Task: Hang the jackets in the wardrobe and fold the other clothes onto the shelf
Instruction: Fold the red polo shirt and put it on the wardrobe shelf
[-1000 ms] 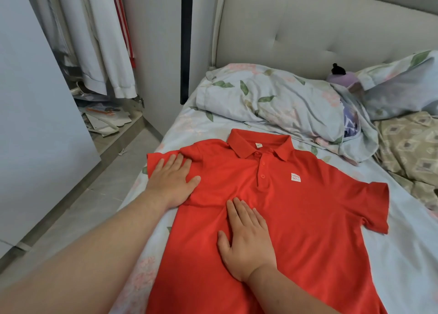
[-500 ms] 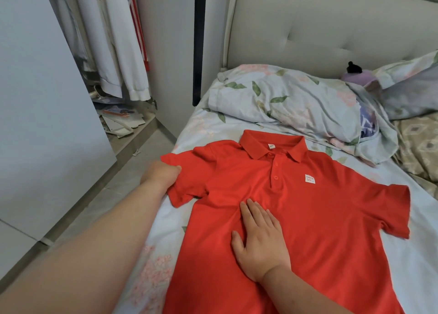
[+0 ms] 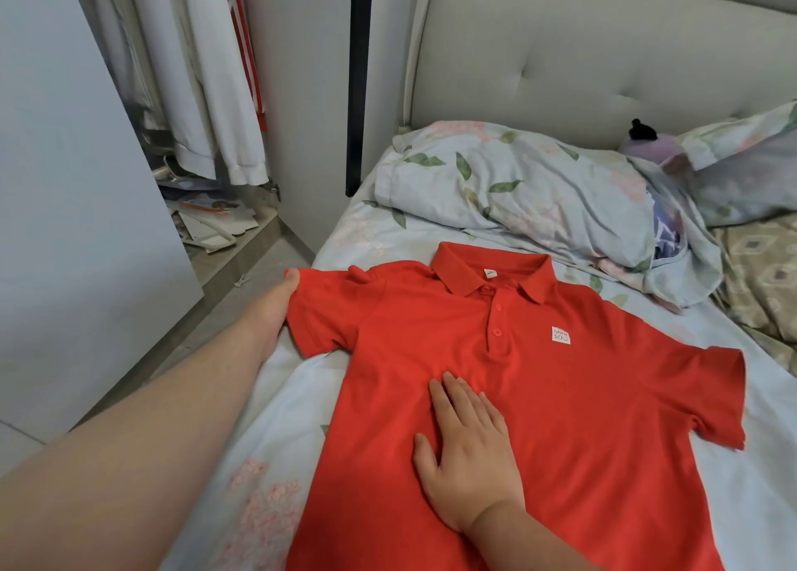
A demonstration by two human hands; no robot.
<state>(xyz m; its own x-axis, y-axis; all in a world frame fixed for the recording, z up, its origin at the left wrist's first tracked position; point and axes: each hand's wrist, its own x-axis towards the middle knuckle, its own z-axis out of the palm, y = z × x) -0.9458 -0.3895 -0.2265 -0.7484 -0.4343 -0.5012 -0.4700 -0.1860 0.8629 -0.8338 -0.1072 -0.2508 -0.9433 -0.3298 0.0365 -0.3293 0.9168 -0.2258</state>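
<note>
A red polo shirt (image 3: 560,389) lies front up and spread flat on the bed (image 3: 280,398), collar toward the headboard. My left hand (image 3: 276,307) grips the end of the shirt's left-side sleeve, thumb on top and fingers hidden beneath the cloth. My right hand (image 3: 468,454) presses flat on the shirt's chest below the buttons, fingers straight. At the upper left the open wardrobe (image 3: 207,96) shows white jackets with red stripes hanging.
A floral pillow (image 3: 517,195) and crumpled bedding lie beyond the collar, against the padded headboard (image 3: 582,61). A patterned blanket (image 3: 763,268) is at the right. Papers litter the wardrobe floor (image 3: 211,221). A white door panel (image 3: 64,204) stands at the left.
My left hand slid off the shoulder to the sleeve's end and took hold of it, drawing the sleeve outward. My right hand stayed pressed on the chest.
</note>
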